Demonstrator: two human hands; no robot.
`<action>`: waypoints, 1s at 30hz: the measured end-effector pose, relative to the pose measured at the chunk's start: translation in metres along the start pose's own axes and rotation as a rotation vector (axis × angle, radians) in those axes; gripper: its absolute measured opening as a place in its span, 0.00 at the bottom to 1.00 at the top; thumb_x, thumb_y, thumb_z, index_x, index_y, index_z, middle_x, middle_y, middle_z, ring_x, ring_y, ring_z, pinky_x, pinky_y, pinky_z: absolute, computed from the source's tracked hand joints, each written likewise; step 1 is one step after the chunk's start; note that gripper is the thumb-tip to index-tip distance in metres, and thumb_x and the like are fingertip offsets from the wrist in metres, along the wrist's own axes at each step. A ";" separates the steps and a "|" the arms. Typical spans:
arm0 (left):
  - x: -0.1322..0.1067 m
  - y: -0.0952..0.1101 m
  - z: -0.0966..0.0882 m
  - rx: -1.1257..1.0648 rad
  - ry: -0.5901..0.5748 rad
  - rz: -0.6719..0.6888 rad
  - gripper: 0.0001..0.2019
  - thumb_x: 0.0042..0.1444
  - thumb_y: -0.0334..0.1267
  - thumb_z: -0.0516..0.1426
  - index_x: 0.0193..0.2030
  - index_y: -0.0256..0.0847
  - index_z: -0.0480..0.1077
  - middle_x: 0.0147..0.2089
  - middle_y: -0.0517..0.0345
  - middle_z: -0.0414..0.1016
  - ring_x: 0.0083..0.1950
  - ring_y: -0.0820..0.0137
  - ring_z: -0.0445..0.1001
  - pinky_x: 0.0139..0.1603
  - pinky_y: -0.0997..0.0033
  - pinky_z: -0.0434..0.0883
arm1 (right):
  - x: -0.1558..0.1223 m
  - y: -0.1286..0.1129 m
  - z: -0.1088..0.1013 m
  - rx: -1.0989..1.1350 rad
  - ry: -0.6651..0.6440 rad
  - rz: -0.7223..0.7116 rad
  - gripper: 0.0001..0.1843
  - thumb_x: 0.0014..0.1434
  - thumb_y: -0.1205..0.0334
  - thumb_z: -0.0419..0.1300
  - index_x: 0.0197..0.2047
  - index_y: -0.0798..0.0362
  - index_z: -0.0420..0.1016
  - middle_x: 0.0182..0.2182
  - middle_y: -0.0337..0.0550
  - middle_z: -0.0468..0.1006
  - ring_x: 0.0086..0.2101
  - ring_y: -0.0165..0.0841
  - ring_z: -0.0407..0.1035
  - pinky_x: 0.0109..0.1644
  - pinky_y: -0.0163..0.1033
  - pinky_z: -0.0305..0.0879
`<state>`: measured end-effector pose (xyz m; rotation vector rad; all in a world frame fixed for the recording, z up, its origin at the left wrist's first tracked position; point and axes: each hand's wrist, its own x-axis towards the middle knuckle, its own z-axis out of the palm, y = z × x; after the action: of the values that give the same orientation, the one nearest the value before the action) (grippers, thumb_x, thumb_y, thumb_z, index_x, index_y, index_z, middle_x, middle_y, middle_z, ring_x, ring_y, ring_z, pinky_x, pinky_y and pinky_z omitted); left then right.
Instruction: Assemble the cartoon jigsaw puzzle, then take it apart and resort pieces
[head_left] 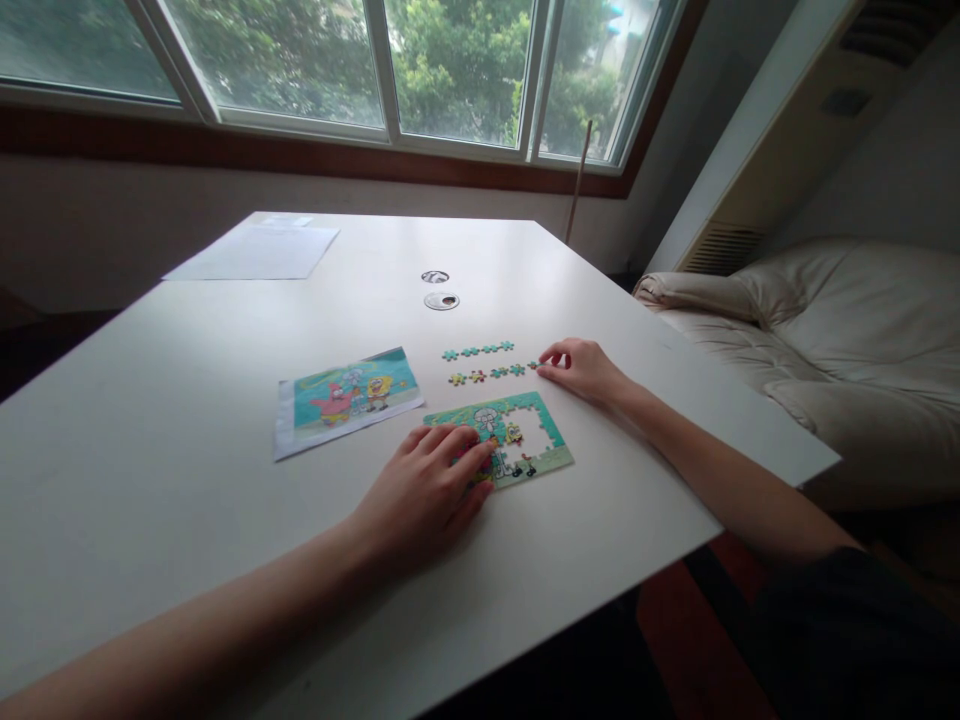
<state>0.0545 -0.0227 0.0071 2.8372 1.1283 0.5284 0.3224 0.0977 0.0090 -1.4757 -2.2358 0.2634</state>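
A cartoon jigsaw puzzle (555,462) lies on the white table, with a gap in its right half where the bare surface shows. Across its left part rests my left hand (439,475), palm down with fingers stretched out, covering some of the picture. My right hand (581,368) is beyond the puzzle, thumb and index finger closed around a small teal puzzle piece (534,365) at the right end of a row. Other loose puzzle pieces (478,377) lie along that row. A second row of teal pieces (470,351) lies just behind it.
Left of the puzzle lies a printed reference picture (349,395). White paper sheets (255,252) are at the table's far left. Two round table inserts (442,301) sit farther back. A cream leather sofa (840,350) stands beyond the table's right edge (697,335).
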 end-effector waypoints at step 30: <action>0.000 0.000 -0.001 -0.004 0.002 0.004 0.15 0.60 0.39 0.48 0.52 0.43 0.64 0.49 0.49 0.68 0.50 0.60 0.64 0.50 0.55 0.61 | -0.004 -0.011 -0.007 0.513 -0.221 -0.043 0.12 0.53 0.58 0.58 0.36 0.58 0.72 0.33 0.44 0.75 0.32 0.28 0.67 0.37 0.35 0.64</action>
<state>0.0544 -0.0227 0.0077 2.8366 1.1210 0.5328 0.3182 0.0887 0.0182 -1.1621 -2.1350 0.9473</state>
